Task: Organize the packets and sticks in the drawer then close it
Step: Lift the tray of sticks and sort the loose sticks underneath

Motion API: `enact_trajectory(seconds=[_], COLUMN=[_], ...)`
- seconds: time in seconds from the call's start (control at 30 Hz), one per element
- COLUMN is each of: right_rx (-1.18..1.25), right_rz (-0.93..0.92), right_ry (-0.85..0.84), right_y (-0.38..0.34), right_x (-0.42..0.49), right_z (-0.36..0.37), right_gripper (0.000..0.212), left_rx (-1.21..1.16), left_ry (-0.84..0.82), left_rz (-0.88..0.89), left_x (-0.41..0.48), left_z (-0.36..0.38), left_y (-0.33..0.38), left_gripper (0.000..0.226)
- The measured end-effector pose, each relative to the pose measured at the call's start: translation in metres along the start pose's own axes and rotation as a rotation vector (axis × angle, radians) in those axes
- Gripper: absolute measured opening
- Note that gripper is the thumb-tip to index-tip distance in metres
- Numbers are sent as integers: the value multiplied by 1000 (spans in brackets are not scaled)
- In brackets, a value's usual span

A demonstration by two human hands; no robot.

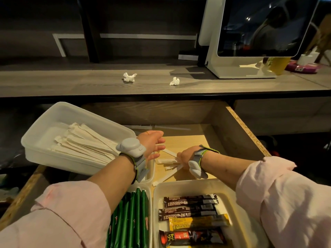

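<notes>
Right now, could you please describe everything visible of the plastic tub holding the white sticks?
The tub is a translucent whitish plastic rectangle with rounded corners, lidless. It sits tilted at the left rear of the drawer, holding a fan of white paper-wrapped sticks. The left hand is by its right end; contact is unclear.

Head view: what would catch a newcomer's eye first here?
The right hand grips a bunch of white wrapped sticks low in the open drawer, with the left hand open beside it. At left a white tub holds more sticks; nearest the camera lie green packets and a tray of dark and yellow packets.
</notes>
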State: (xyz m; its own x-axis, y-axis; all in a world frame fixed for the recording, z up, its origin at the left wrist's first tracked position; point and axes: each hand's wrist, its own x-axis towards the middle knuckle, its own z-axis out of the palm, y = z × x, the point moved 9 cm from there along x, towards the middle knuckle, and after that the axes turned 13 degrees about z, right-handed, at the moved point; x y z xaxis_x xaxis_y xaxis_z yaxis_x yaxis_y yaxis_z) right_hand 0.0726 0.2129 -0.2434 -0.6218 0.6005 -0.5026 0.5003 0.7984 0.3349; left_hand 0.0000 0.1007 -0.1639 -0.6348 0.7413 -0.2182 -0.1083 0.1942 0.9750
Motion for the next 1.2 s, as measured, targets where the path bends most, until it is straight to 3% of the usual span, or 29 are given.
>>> enact_trajectory(seconds=[0.2,0.3,0.33,0.43,0.53,0.6,0.7,0.83,0.93,1.03,1.1,1.2], right_rx=[316,542,675,996,1309,1284,1102,1227,779,352,246,300], right_rz=[69,119,120,77,-64,-170,-243,-225,-36,-11,3,25], right_ry=[66,95,75,22,-126,-170,-143,-204,30,-16,26,82], right_y=[33,53,56,60,34,9,-20,-1,29,24,25,30], right_x=[-8,-3,-4,-17,-39,-53,-60,-46,-20,-8,-5,-1], right_z=[-14,-21,-24,-37,-50,-59,-70,-68,-52,-16,-8,-7], right_gripper=[41,11,5,22,14,18,17,24,31,30,28,23], left_rx=[-17,-27,-30,-23,-61,-103,-142,-133,-75,140,234,219], left_ry=[14,16,15,-33,-142,-158,-27,52,135,45,-25,-71], left_rz=[-10,-12,-13,-45,-40,-23,-16,81,199,233,221,157], left_x=[2,2,1,0,-1,0,3,16,23,17,12,8], left_z=[-3,0,2,10,24,30,27,9,-9,10,26,38], left_y=[-4,-4,-3,-6,-5,-5,-9,0,8,1,-9,-20], left_gripper=[20,24,26,35,38,33,30,34,23,18,21,17])
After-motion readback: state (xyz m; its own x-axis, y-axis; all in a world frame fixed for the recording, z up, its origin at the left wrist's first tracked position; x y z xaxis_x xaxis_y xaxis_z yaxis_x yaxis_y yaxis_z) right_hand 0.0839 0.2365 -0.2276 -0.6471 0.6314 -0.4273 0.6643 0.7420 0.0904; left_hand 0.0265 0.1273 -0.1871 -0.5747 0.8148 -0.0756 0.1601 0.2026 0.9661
